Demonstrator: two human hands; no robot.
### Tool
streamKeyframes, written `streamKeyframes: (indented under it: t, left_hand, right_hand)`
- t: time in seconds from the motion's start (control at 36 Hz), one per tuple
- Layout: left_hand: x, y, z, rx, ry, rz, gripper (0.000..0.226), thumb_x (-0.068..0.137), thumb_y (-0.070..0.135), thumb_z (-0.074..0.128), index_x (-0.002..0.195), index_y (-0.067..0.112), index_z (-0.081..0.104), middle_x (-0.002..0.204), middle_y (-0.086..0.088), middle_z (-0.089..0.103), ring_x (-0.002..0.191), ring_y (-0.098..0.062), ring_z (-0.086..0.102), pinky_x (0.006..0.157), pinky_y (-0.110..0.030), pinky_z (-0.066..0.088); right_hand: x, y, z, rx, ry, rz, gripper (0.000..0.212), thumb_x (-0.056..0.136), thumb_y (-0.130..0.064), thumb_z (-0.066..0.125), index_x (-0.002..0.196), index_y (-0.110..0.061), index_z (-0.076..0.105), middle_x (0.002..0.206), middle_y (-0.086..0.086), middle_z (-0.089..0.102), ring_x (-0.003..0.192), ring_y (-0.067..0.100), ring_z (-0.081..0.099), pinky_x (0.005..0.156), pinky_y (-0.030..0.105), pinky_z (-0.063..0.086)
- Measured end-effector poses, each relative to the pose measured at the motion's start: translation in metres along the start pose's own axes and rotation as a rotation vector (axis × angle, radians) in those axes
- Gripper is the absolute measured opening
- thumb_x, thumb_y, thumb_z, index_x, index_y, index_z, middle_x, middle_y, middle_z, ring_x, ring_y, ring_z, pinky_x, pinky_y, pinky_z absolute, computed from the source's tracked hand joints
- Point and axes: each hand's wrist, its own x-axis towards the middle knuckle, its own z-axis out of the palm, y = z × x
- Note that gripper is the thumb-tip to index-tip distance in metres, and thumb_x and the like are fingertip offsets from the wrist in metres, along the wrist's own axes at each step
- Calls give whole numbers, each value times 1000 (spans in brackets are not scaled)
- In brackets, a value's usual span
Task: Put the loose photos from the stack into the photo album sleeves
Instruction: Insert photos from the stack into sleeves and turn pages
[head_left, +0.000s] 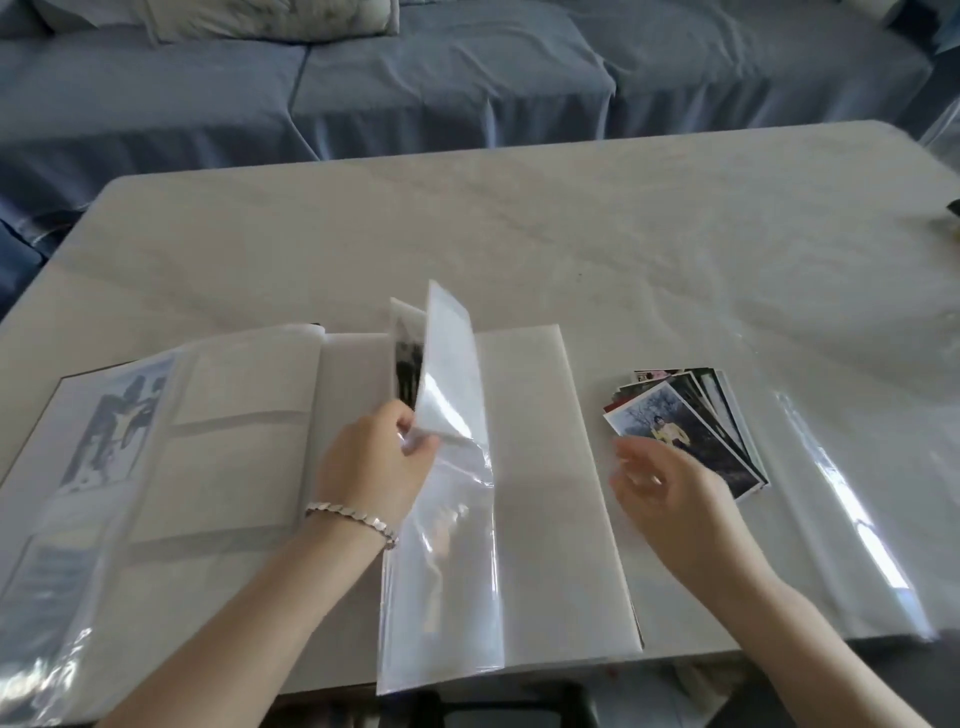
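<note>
Head view: the left hand (374, 457) pinches a glossy, floppy sleeve page (449, 395) of the open photo album (535, 467) and holds it upright. The right hand (667, 499), fingers (636, 480) apart (holding nothing), hovers beside the fanned stack of photos (691, 426) on the pale worktop (519, 234), right of the album. The prints are probably thin and slippery, so an edge is the best hold.

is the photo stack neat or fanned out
Fanned out: the photo stack on the table shows several offset edges behind the top print.

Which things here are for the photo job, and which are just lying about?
For the job: photo album, sleeve page pinched by the left hand, stack of photos, right hand.
Just lying about: sofa, pillow, small dark thing at the table edge.
</note>
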Motion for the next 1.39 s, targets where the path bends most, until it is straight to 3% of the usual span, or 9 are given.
streamKeyframes:
  t: [0.08,0.17,0.25,0.33,0.47,0.72,0.97,1.08,1.39]
  left_hand:
    - [-9,-7,7,-8,2,6,57,83,12,62,135,16,38,132,-10,50,99,-30,55,76,-35,41]
    - [-14,-15,17,168,-25,115,76,84,2,51,149,14,13,156,-16,0,144,-29,7,111,-39,21]
    - [-13,-22,24,345,-142,288,74,86,1,40,149,25,10,153,2,-20,139,-15,-23,115,-35,-6]
    - [-12,-21,30,335,-237,406,61,92,12,39,148,27,18,155,9,-6,145,-13,-3,114,-27,0]
    - [-10,-27,39,432,-318,239,66,92,59,29,148,35,4,157,10,-9,144,-6,-8,115,-32,-3]
    - [-13,-28,41,523,-292,197,69,92,62,24,149,30,3,157,8,-11,144,-10,-10,115,-38,-5]
    - [-11,-29,45,501,-203,182,65,92,60,24,149,32,9,156,11,4,143,-11,3,114,-40,-1]
    - [-7,-34,48,514,-186,197,66,92,60,26,149,32,8,150,10,12,144,-19,-5,114,-40,-4]
    - [-1,-58,38,555,-206,232,71,87,64,3,149,30,-4,143,15,-37,138,-5,-25,111,-37,-16]
  right_hand:
    - [8,18,-10,-134,28,5,32,83,-8,64,115,-12,63,103,-9,57,95,17,60,78,13,37]
    - [17,32,-16,-326,42,39,42,84,-19,66,125,-9,58,133,1,50,119,23,50,93,26,37]
    - [23,40,-20,-502,0,84,51,83,-32,66,130,-19,51,144,7,36,130,30,35,105,39,31]
    - [25,43,-22,-581,-14,142,57,82,-41,65,133,-25,46,138,10,37,130,31,28,106,41,24]
    - [33,40,-27,-614,-27,236,73,71,-47,73,132,-20,42,124,14,39,116,33,32,97,38,29]
    - [47,38,-31,-634,-28,312,107,54,-54,83,139,-17,29,121,16,37,117,34,31,99,41,29]
    - [48,52,-45,-266,217,76,14,78,-25,74,76,-13,69,65,1,59,71,26,52,60,25,39]
    - [50,42,-54,33,178,91,10,79,-16,72,69,-15,72,46,-12,59,42,6,50,41,9,36]
    - [57,-3,-12,187,-13,45,26,93,-19,55,70,-28,64,61,-14,65,58,0,59,55,13,46]
